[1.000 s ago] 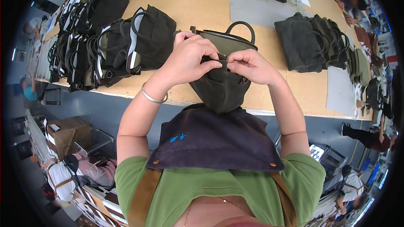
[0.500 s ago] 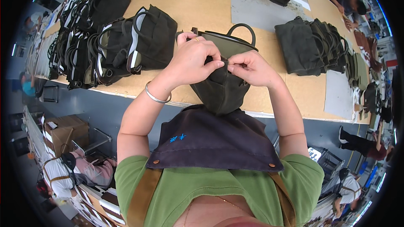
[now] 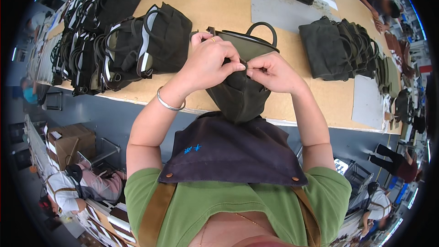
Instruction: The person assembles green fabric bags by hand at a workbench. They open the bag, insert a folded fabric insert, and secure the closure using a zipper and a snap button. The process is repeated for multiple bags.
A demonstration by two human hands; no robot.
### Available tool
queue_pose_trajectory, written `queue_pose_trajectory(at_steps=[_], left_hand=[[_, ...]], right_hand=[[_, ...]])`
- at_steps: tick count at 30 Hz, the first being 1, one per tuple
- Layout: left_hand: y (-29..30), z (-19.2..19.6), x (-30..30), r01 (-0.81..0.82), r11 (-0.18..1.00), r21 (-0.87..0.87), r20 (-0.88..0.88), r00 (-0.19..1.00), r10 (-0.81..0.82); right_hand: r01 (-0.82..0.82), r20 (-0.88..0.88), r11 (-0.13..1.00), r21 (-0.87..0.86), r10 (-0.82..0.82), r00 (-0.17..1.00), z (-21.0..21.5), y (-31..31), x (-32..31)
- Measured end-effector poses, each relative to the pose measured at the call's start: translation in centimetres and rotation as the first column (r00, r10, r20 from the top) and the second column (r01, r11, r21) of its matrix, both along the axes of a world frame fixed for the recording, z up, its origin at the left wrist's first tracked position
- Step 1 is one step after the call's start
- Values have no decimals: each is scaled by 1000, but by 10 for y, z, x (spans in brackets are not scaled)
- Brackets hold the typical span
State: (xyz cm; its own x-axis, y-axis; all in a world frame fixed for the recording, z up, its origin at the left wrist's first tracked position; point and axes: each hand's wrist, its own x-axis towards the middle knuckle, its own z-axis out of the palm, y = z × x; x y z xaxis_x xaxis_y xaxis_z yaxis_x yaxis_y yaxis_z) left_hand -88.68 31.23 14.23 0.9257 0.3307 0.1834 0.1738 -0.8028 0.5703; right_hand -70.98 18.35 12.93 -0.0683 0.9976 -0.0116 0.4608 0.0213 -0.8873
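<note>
A dark olive-green handbag [image 3: 241, 97] with a loop handle rests at the table's near edge, one end toward my body. My left hand [image 3: 212, 61] grips the bag's top edge, thumb and fingers pinched at the upper corner of that end. Close beside it, my right hand [image 3: 270, 72] pinches the same corner with thumb and forefinger. The two fingertips nearly meet there. Any small part between them is too small to make out. Behind my hands, the bag's handle [image 3: 264, 27] stands up and its lighter green inside shows.
Rows of similar dark bags [image 3: 167, 41] stand at the left of the wooden table [image 3: 283, 103]. Another group of bags [image 3: 320, 50] sits at the right, more along the back. A co-worker [image 3: 375, 2] leans at the far right. Behind me are a cardboard box [image 3: 71, 144] and seated people.
My hands keep their pinch at the bag's corner with barely any shift. At the far right, a walking person's legs have moved slightly.
</note>
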Motion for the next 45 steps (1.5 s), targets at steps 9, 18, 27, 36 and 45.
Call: queue_pose_trajectory(at_steps=[9, 18, 27, 36, 45], left_hand=[[-6, 10, -2, -123, 991, -51, -69, 991, 119], [-14, -1, -8, -30, 998, 48, 96, 995, 25], [-18, -1, -10, 15, 999, 37, 87, 996, -18], [-14, -1, -8, 65, 998, -5, 75, 995, -64], [-20, -1, -7, 72, 997, 35, 66, 995, -75]], right_hand=[[-9, 20, 996, 85, 7, 1000, -5, -1, -2], [112, 87, 993, 44, -115, 989, 7, -15, -15], [204, 67, 978, 36, -206, 976, 1, -20, -23], [232, 31, 969, 91, -235, 971, -8, -20, -27], [156, 368, 980, 124, -191, 910, 12, -26, -23]])
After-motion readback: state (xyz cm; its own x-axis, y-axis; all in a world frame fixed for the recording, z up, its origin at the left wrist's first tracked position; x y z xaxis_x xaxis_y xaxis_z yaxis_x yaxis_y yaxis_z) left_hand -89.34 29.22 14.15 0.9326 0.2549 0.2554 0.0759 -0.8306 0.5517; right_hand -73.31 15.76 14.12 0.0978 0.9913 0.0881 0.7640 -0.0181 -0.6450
